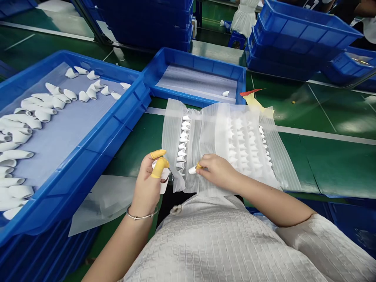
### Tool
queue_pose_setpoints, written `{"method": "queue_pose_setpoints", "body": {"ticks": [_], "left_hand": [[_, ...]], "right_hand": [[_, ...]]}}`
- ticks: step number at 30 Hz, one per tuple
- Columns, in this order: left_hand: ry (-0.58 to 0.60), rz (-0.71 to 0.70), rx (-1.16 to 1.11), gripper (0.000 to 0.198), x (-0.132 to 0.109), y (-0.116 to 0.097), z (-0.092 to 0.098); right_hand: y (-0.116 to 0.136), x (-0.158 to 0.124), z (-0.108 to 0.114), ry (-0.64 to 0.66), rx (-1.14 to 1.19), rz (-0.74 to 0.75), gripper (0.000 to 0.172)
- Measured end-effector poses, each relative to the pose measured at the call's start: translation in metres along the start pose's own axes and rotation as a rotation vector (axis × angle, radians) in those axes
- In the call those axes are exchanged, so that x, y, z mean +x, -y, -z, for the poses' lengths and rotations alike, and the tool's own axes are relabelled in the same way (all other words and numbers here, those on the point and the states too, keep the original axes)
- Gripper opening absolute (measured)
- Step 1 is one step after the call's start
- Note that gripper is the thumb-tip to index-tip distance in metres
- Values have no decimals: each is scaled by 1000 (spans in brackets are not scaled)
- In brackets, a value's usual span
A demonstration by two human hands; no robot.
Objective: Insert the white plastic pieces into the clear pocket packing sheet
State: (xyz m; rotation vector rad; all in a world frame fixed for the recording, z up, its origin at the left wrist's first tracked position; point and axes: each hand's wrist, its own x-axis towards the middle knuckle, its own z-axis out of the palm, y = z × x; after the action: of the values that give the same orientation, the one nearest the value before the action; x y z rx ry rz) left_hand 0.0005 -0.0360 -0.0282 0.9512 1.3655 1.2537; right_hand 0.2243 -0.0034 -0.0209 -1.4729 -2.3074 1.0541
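My left hand (pixel 148 182), in yellow finger cots, is closed on white hollow pieces (pixel 164 176); its fingers partly hide them. My right hand (pixel 216 170) pinches one small white tapered piece (pixel 192 170) between thumb and fingers. That piece is just right of the near end of a row of similar white pieces (pixel 182 145), lying on a translucent packing sheet (pixel 207 125). Further right, several more rows (pixel 242 145) show through a layer of the sheet. A wrinkled strip of sheet runs between the uncovered row and the covered ones.
A blue tray (pixel 117 135) with many loose white pieces stands at left. Behind the sheet, another blue tray (pixel 194 58) holds one white piece (pixel 225 93). A yellow and red scrap (pixel 254 98) lies by the sheet. Stacked blue crates (pixel 293 43) stand at the back right.
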Motion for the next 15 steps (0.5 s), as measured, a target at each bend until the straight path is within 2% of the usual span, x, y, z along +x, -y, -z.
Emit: {"method": "queue_pose_setpoints", "body": {"ticks": [2,6,10,15], "left_hand": [[52,49,-145,37,0,-3,2],[139,100,-293,39,-3,-9,1],[149,146,-261,37,-7,-12,-5],[208,179,-149,45,-11,-13,-14]], "right_hand": [[-4,-1,-13,6,-183,59,20],[-11,0,-30,65,-344,60,26],[-10,5,-37,110,-430,51,24],[-12,8,-40,143,-448,70,24]]}}
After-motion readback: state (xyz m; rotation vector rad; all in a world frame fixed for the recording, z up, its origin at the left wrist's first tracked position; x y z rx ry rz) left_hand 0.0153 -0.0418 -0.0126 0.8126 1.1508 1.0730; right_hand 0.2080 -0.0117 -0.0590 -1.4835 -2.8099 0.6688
